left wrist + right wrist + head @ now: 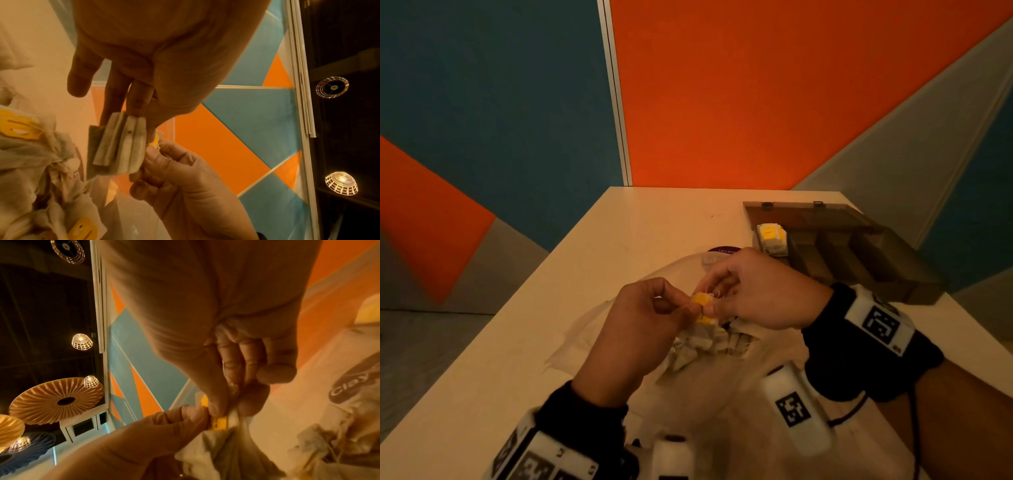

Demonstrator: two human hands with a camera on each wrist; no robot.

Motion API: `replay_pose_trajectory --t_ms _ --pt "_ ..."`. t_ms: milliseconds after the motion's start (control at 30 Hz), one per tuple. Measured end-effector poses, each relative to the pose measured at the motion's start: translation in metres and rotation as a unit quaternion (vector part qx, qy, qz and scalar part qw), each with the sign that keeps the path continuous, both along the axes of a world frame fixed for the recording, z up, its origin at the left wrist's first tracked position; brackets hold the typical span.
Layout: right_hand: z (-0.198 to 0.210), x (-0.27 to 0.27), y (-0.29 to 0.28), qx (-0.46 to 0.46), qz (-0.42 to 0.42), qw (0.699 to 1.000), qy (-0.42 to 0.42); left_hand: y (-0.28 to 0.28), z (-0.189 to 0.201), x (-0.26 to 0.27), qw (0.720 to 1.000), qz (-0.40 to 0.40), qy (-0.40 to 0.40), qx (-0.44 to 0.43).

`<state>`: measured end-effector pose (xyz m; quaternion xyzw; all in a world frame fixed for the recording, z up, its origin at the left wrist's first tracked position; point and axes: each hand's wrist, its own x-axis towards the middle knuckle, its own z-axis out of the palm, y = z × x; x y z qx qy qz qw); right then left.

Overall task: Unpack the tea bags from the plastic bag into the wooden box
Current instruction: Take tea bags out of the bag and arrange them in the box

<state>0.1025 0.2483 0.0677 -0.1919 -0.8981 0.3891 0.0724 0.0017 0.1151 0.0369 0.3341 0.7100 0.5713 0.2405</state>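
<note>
You wear a black cuff (835, 349) on each wrist, bare hands beyond. Each cuff carries a white block (878, 320) printed with black square-code markers; a thin black cable (912, 421) trails along your right forearm

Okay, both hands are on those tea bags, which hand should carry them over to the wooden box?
Probably the right hand. The wooden box sits on the table's far right, just beyond it, while the left hand is farther away. Both pinch the tea bags above the plastic bag.
</note>
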Motion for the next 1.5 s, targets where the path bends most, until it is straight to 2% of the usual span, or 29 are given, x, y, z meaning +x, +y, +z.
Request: replay_pose_trajectory --t_ms 233,367,500,600,733,933,1200,1367,1433,1467,1500 --pt "0.006 -0.003 -0.003 0.072 0.006 0.997 -0.016 -0.002 0.002 0.0 1.0 0.017 -0.01 -0.022" --pt "0.042 0.015 0.003 0.102 -0.001 0.995 -0.018 -0.004 0.007 0.001 1.0 0.025 -0.011 -0.002" --pt "0.084 0.033 0.034 0.089 -0.072 0.993 0.013 -0.005 0.004 -0.001 0.999 0.037 0.002 -0.013" --pt "0.093 0.035 0.074 0.084 -0.131 0.988 -0.022 -0.004 0.003 -0.004 0.999 0.042 0.01 -0.028" --pt "0.076 0.019 0.13 0.113 -0.188 0.971 -0.099 -0.005 0.002 -0.01 0.998 0.039 0.015 -0.047" --pt "0.04 -0.01 0.177 0.141 -0.189 0.95 -0.206 -0.001 -0.001 -0.015 0.998 0.038 0.0 -0.05" --pt "0.004 -0.051 0.207 0.169 -0.12 0.915 -0.346 0.0 0.001 -0.021 0.996 0.02 -0.016 -0.081" --pt "-0.012 -0.071 0.232 0.166 -0.084 0.896 -0.403 0.002 -0.003 -0.018 0.993 -0.003 -0.016 -0.121" --pt "-0.023 -0.083 0.264 0.198 -0.092 0.881 -0.42 0.003 -0.005 -0.016 0.991 -0.005 -0.015 -0.13" --pt "-0.043 -0.095 0.309 0.196 -0.122 0.882 -0.412 0.003 -0.006 -0.015 0.991 -0.003 -0.016 -0.131" --pt "-0.054 -0.104 0.331 0.203 -0.122 0.881 -0.409 0.004 -0.007 -0.014 0.991 -0.001 -0.018 -0.131"
